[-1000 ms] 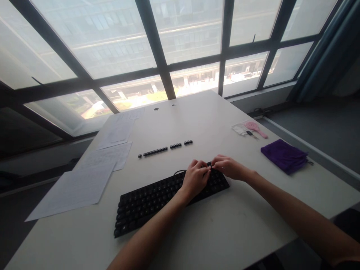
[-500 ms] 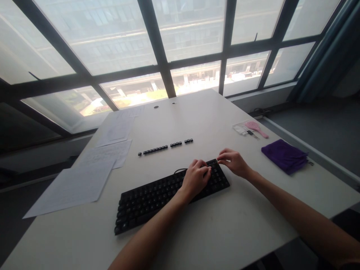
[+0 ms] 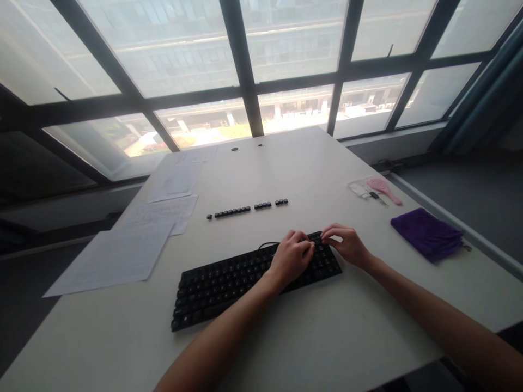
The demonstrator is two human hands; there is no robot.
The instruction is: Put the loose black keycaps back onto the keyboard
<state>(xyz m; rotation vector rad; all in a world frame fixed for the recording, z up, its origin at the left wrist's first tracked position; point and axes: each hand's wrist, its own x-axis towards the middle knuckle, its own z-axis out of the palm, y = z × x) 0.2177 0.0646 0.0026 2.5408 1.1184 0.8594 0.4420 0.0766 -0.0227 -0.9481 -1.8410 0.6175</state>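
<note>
A black keyboard (image 3: 229,283) lies at a slant on the white table, part of it covered by my left hand and forearm. My left hand (image 3: 292,255) rests over its right half, with fingers curled and the thumb pressed toward them. At the keyboard's far right corner is my right hand (image 3: 343,242), thumb and fingertips pinched together over the keys there. Anything between the fingers of either hand is too small or hidden to make out. Beyond the keyboard, loose black keycaps (image 3: 232,212) stand in a row split into groups.
Sheets of paper (image 3: 110,253) cover the table's left side. At the right lie a purple cloth pouch (image 3: 427,234), a pink hairbrush (image 3: 384,190), a clear plastic bag (image 3: 359,188) and a small key-like item (image 3: 376,197). Large windows (image 3: 294,41) stand behind the table.
The camera view has shifted a little, so everything appears slightly to the right. My right fingertips have moved from the keyboard's corner edge onto its keys. My left hand stays over the keyboard.
</note>
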